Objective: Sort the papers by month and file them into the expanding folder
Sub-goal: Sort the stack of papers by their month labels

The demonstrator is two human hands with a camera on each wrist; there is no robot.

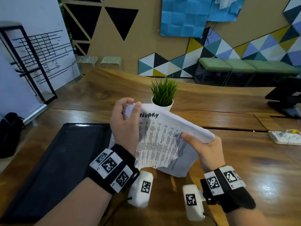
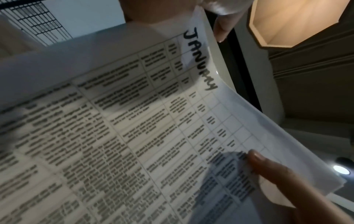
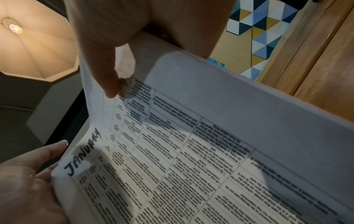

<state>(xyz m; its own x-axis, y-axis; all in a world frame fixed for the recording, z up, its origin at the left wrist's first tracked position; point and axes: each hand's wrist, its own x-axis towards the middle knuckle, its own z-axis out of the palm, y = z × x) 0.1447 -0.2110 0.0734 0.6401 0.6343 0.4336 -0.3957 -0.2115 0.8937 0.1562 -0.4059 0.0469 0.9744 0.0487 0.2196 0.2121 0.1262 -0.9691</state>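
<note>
A stack of printed papers [image 1: 162,137] is held up over the wooden table, its top sheet hand-lettered "JANUARY" [image 2: 199,60]. My left hand [image 1: 135,106] pinches the stack's upper left corner by the lettering. My right hand [image 1: 200,141] grips the right edge, thumb [image 2: 268,166] on the printed table and fingers underneath. The right wrist view shows the same sheet [image 3: 191,166] with my right thumb [image 3: 109,78] on top and my left hand [image 3: 28,174] at the corner. A flat black folder-like case [image 1: 65,152] lies on the table to the left of the hands.
A potted green plant [image 1: 162,95] stands just behind the papers. A white power strip [image 1: 285,137] lies at the right, a black monitor base [image 1: 286,101] beyond it. A black bag [image 1: 9,132] sits off the table's left edge.
</note>
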